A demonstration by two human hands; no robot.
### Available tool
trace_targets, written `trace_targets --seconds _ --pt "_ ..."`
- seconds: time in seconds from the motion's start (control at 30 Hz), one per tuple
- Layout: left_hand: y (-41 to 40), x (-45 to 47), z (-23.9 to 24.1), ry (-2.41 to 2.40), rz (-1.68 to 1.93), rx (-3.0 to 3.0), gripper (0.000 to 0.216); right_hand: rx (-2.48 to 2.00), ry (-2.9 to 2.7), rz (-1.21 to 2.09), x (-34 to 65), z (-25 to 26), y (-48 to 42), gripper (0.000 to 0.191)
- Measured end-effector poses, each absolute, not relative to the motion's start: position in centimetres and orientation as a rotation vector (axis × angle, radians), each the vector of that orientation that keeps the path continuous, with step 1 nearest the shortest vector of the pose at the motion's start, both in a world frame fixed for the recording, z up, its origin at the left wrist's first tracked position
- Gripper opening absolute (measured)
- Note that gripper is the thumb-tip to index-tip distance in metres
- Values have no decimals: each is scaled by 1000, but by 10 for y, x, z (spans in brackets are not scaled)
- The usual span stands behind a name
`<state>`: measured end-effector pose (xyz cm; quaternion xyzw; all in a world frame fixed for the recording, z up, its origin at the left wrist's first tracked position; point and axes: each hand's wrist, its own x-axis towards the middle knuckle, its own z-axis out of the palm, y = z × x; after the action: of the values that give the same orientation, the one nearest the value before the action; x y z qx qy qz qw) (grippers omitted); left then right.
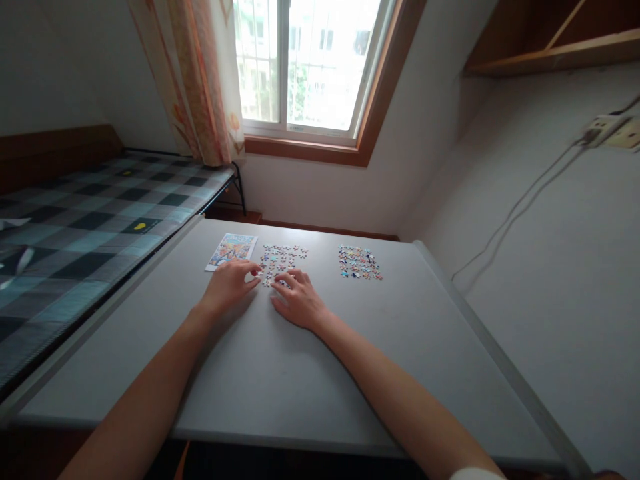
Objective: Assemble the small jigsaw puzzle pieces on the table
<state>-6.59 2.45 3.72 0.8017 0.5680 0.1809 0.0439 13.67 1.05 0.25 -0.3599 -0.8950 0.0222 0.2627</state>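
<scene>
My left hand (231,285) is at the left edge of a group of small jigsaw puzzle pieces (281,257). Its thumb and index finger curl towards each other around a small pale puzzle piece (258,273). Over the near right part of the same group lies my right hand (299,300), palm down with its fingers apart. Some pieces are hidden beneath its fingers. Beyond my left hand, a colourful printed picture sheet (233,249) lies flat, its lower edge partly covered by that hand.
A second group of puzzle pieces (359,262) lies farther right on the grey-white table (280,380). Left of the table stands a bed with a checked mattress (110,220). A window (310,67) and curtain (200,80) are behind; a cable (515,210) hangs along the right wall.
</scene>
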Motion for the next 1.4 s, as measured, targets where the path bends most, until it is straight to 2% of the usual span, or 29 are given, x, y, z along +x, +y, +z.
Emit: trace_targets --seconds 0.23,1.03,1.27,1.4 --pt "22 -68 43 1924 366 2237 27 -924 -2517 61 132 6 10 39" --pt "22 -70 37 1900 274 2348 25 -942 -2510 66 131 4 8 42" --pt "22 -73 36 1955 324 2320 26 -1296 -2108 45 140 -3 25 32" --pt "23 -75 38 2050 401 2276 26 -1472 -2041 54 151 -5 48 33"
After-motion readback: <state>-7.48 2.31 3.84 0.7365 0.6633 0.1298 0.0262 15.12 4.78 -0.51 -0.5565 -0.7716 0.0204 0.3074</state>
